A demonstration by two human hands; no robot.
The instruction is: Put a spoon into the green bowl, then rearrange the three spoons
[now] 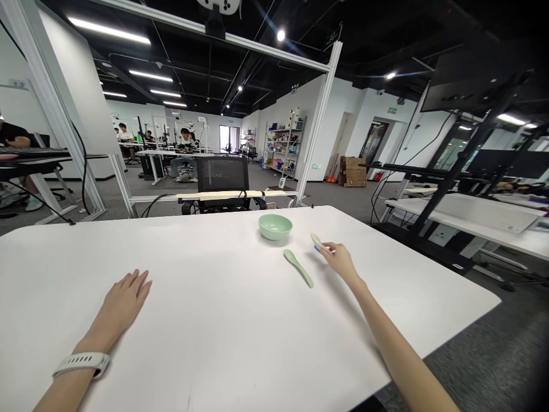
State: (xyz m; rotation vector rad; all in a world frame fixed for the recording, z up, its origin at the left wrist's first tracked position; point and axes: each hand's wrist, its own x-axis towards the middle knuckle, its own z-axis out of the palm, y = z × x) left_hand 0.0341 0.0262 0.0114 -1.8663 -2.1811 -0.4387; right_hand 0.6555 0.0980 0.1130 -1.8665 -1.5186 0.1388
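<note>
My left hand (pixel 122 303) lies flat on the white table (pixel 214 320), fingers stretched out, holding nothing; a white watch sits on its wrist. My right hand (pixel 338 257) reaches forward at the right, its fingers pinched on a pale spoon (pixel 318 241) that sticks out up and to the left, with a bit of blue under it. A light green spoon (pixel 299 268) lies on the table just left of that hand. A light green bowl (pixel 275 226) stands beyond it, near the far edge.
A black office chair (pixel 223 177) stands behind the table's far edge. A white metal frame post (pixel 319 120) rises at the far right corner. Another desk and black stands (pixel 463 217) are to the right. People sit at desks far back left.
</note>
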